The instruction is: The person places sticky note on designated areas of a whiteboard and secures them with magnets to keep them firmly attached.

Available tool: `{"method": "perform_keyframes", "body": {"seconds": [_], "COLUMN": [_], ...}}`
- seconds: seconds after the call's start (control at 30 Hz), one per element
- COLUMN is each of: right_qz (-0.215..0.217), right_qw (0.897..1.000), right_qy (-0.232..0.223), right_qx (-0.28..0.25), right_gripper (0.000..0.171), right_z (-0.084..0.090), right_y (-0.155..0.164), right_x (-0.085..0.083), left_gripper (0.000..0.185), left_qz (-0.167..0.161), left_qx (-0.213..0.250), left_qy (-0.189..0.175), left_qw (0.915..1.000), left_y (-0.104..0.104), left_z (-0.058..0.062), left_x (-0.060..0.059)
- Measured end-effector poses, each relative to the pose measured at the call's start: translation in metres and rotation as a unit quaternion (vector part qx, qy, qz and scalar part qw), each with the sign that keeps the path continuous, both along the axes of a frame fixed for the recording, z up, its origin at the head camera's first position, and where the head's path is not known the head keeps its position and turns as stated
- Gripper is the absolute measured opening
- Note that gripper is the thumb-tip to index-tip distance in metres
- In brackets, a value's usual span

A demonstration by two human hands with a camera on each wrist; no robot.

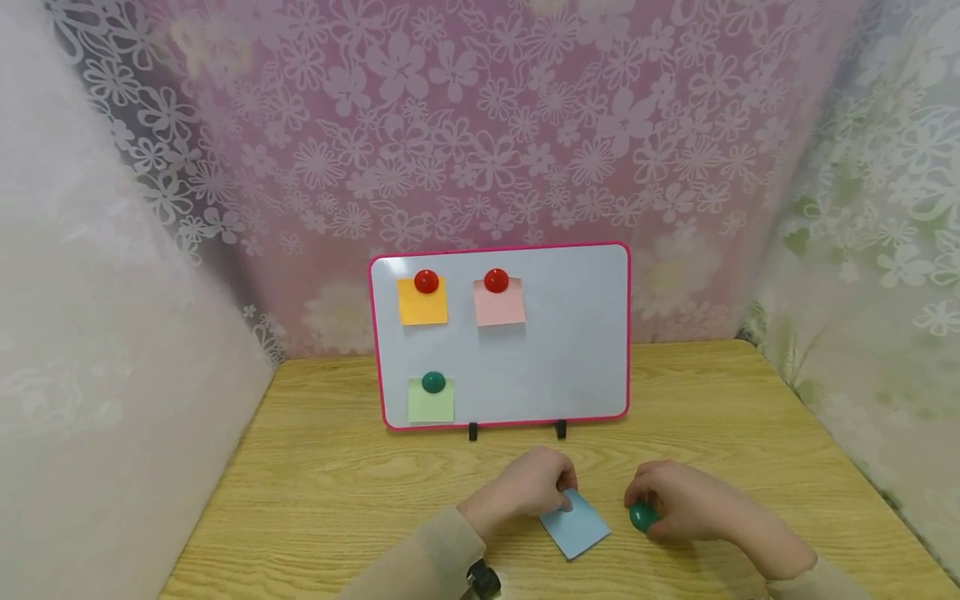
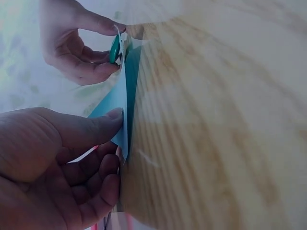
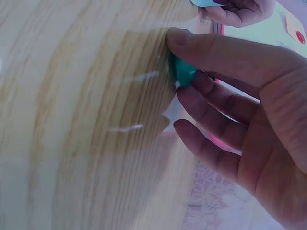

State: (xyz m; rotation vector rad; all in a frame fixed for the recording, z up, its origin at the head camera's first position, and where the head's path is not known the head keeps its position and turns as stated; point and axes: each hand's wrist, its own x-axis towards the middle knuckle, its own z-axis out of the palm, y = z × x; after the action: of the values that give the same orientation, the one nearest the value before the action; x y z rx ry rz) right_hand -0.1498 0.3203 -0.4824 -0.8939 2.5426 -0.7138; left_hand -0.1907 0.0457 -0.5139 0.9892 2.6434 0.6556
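Note:
A light blue sticky note [image 1: 575, 525] lies on the wooden table [image 1: 337, 492] in front of a pink-framed whiteboard [image 1: 570, 350]. My left hand [image 1: 534, 487] pinches the note's near corner between thumb and fingers; in the left wrist view the blue note [image 2: 116, 103] is lifted edge-on under my thumb. My right hand [image 1: 678, 500] holds a green round magnet [image 1: 642, 517] just right of the note. The right wrist view shows the green magnet [image 3: 183, 71] gripped between thumb and fingers against the tabletop.
On the whiteboard an orange note [image 1: 422, 303] and a pink note [image 1: 499, 304] hang under red magnets, and a green note [image 1: 431, 402] under a green magnet. The board stands on two black feet. Floral curtains close in the back and both sides.

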Motion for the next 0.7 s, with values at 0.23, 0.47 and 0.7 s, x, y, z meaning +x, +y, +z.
{"method": "perform_keyframes", "body": {"seconds": [0.23,0.47,0.7], "right_qz": [0.015,0.03,0.031], "right_qw": [1.0,0.999,0.998], "right_qy": [0.023,0.035,0.054], "right_qx": [-0.009,-0.008,-0.016], "right_gripper": [0.033,0.031,0.031], "right_z": [-0.003,-0.003,0.0], "right_y": [-0.001,-0.007,-0.015], "right_x": [-0.005,-0.012,-0.021], "left_gripper": [0.015,0.014,0.009], "left_qz": [-0.011,0.002,0.023], "left_qx": [0.029,0.087,0.129], "left_qy": [-0.025,-0.075,-0.09], "left_qw": [0.9992,0.9935,0.9873], "left_y": [-0.006,-0.015,-0.029], "left_z": [-0.001,-0.001,-0.001], "left_x": [-0.004,-0.009,-0.016]}}
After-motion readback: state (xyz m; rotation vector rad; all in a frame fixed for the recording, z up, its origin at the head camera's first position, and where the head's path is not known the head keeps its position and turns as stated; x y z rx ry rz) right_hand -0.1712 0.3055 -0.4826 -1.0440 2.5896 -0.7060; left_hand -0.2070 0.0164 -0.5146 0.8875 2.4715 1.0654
